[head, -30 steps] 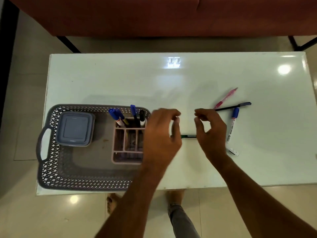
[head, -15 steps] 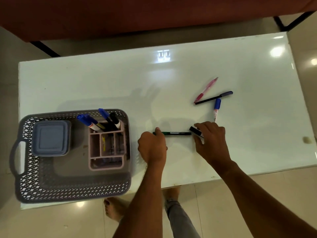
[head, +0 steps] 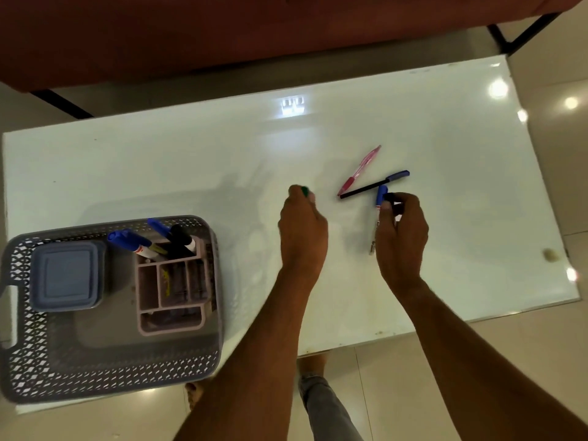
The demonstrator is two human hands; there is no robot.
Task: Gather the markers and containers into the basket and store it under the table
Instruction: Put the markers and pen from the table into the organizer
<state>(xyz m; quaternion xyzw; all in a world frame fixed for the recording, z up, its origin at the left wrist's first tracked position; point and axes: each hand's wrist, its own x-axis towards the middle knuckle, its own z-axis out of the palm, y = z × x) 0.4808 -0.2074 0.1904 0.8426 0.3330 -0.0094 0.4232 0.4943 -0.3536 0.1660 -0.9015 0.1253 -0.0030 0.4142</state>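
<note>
A grey lattice basket (head: pixel 111 381) stands at the table's near-left corner. Inside are a blue-lidded container (head: pixel 66 275) and a pink organiser (head: pixel 171 292) with several markers (head: pixel 133 243) upright in it. My left hand (head: pixel 302 233) is closed around a green marker (head: pixel 305 190), of which only the tip shows. My right hand (head: pixel 402 237) grips a black-capped marker (head: pixel 392 199) and rests over a blue-capped white marker (head: pixel 381 194) lying on the table. Just beyond lie a pink pen (head: pixel 359 170) and a black pen with a blue cap (head: pixel 372 187).
The glossy white table (head: pixel 191 167) overhangs a tiled floor; its near edge runs just under my forearms. A red sofa (head: pixel 222 33) with black legs stands beyond the far edge. My feet show below the table edge.
My left hand has lifted the green marker off the table and closed around it. My right hand took the black-capped marker and moved away to the blue-capped one.
</note>
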